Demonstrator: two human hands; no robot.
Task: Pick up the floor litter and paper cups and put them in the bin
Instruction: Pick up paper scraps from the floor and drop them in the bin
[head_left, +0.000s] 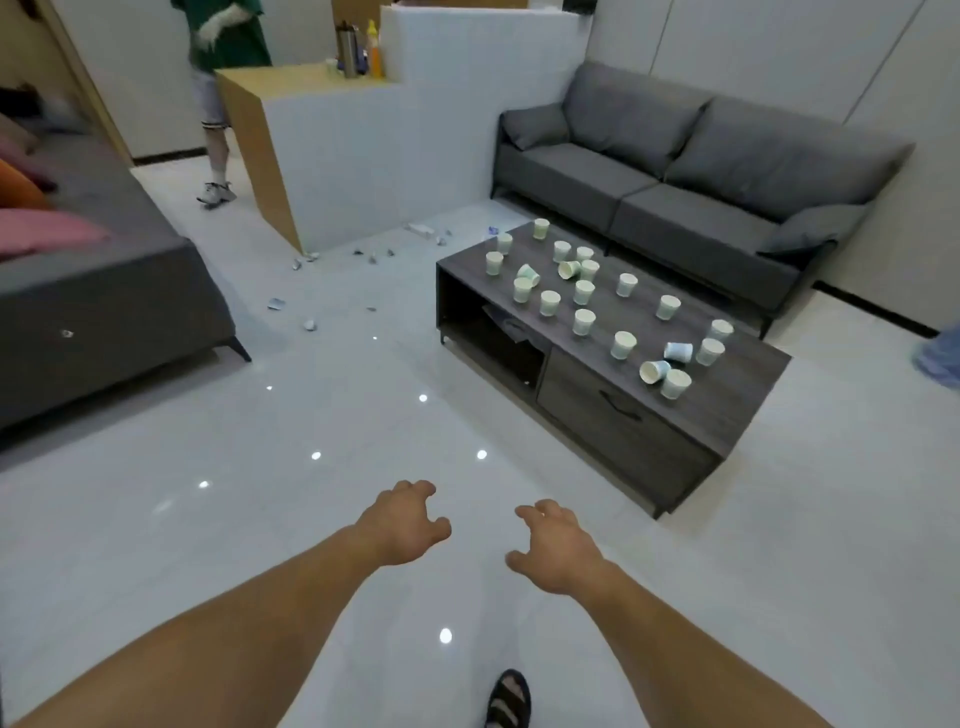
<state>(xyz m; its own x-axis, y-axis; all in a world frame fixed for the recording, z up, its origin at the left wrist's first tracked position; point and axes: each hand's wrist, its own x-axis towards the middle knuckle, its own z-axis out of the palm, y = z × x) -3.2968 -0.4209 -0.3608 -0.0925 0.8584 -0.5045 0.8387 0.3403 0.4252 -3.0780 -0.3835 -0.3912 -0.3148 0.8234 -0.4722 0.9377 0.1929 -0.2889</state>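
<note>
Paper cups (583, 322) are sitting scattered across the coffee table (737, 395), floor litter (310, 325) lying near the counter (332, 156). The left hand (402, 525) and right hand (553, 545) are stretching forward, loose and empty. Collecting is probably just starting, and is calling for an approach first.

Both hands, left hand (402, 525) and right hand (553, 548), hang empty above the floor (311, 519); paper cups (582, 291) stand on the coffee table (748, 384), far right.

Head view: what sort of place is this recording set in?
Probably a living room or lounge: a grey sofa stands behind a low coffee table scattered with paper cups, and a wooden counter holds bottles. Litter lies on the glossy tiled floor.
</note>
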